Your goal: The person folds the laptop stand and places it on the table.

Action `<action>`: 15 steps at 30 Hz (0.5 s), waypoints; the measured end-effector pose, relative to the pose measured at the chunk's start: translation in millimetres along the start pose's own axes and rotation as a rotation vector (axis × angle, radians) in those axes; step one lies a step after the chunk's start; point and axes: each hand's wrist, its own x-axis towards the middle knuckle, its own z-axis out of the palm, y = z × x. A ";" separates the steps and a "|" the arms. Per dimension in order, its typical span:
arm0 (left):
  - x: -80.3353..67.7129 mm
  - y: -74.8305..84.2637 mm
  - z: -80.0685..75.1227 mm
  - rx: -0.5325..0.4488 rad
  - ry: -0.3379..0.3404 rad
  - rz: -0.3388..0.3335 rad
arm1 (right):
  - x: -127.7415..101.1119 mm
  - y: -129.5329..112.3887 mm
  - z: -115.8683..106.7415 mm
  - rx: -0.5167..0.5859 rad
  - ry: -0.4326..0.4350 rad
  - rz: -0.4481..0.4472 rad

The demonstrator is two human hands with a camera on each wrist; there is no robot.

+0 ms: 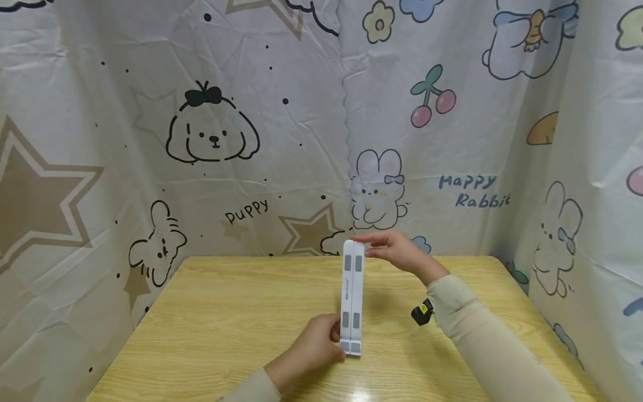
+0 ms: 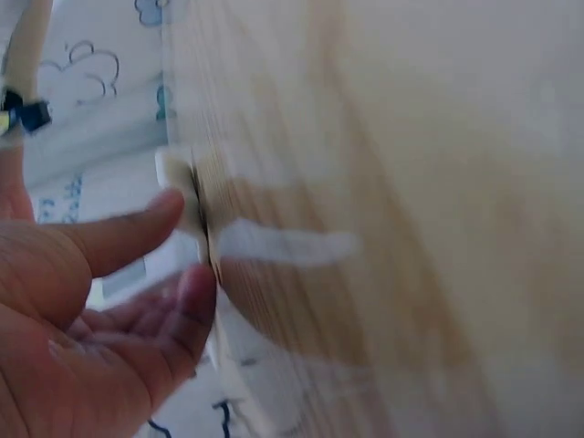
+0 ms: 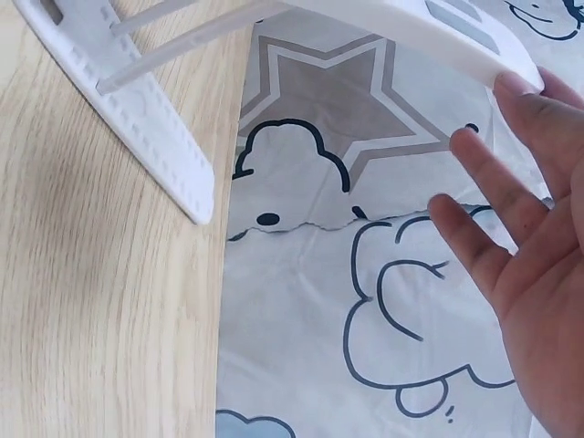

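Note:
A white folding laptop stand (image 1: 352, 296) with grey rubber pads stands narrow on the table, its two long bars side by side. In the right wrist view its upper bar (image 3: 401, 23) is raised from the notched base bar (image 3: 155, 137), with thin struts between them. My left hand (image 1: 317, 338) pinches the stand's near, low end between thumb and fingers; the left wrist view shows that hand (image 2: 100, 319) close to the tabletop. At the raised far end, my right hand (image 3: 547, 246) grips the tip with thumb and forefinger, its other fingers spread.
A light wooden table (image 1: 241, 312) lies under the stand. Behind it and at both sides hangs a printed curtain (image 1: 301, 134) with cartoon figures. A small black camera (image 1: 422, 311) sits at my right wrist, above the table.

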 end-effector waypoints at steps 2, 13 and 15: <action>3.7 -2.8 -2.5 -0.003 -0.034 0.012 | -3.6 -1.0 -1.5 -0.032 0.029 0.013; 20.3 -16.4 -16.4 -0.029 -0.167 0.046 | -28.2 2.1 -13.5 -0.151 0.125 0.044; 21.2 -16.2 -17.6 -0.025 -0.172 0.046 | -31.4 0.6 -16.9 -0.178 0.125 0.047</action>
